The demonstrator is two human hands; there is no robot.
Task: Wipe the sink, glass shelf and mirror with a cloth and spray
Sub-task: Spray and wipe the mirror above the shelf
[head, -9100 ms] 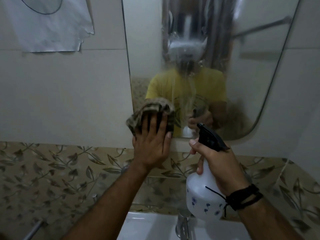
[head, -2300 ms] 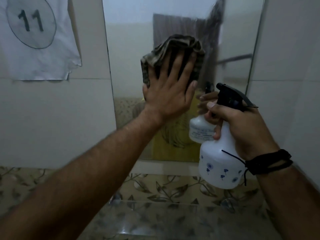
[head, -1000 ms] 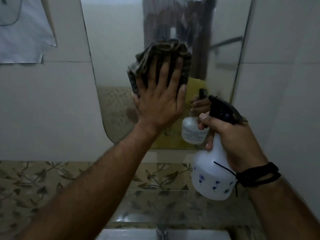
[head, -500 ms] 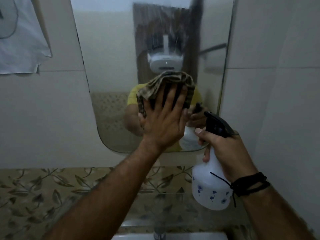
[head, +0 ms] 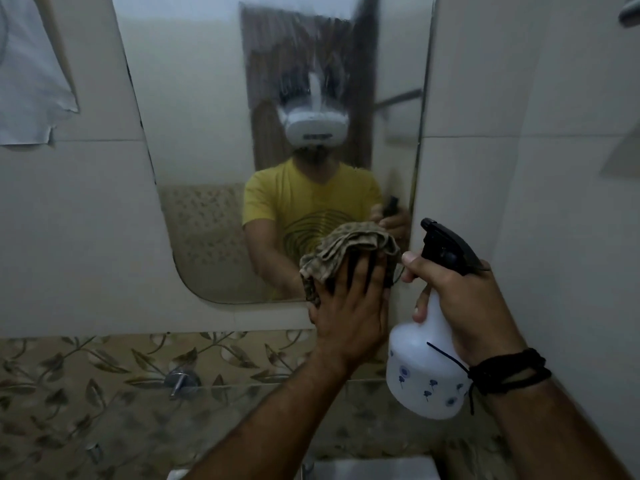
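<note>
At the bottom edge of the frame we see only a pale sliver of the sink, its basin cut off. The mirror runs out past the top edge. The left hand covers the lower part of the cloth, which in turn hides the mirror's lower right corner. A paper sheet at upper left is cropped. The right hand hides the spray bottle's neck; we cannot see its trigger.

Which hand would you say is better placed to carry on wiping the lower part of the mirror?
Left. The left hand already presses the cloth flat against the mirror near its bottom edge, while the right hand is occupied gripping the spray bottle.
</note>
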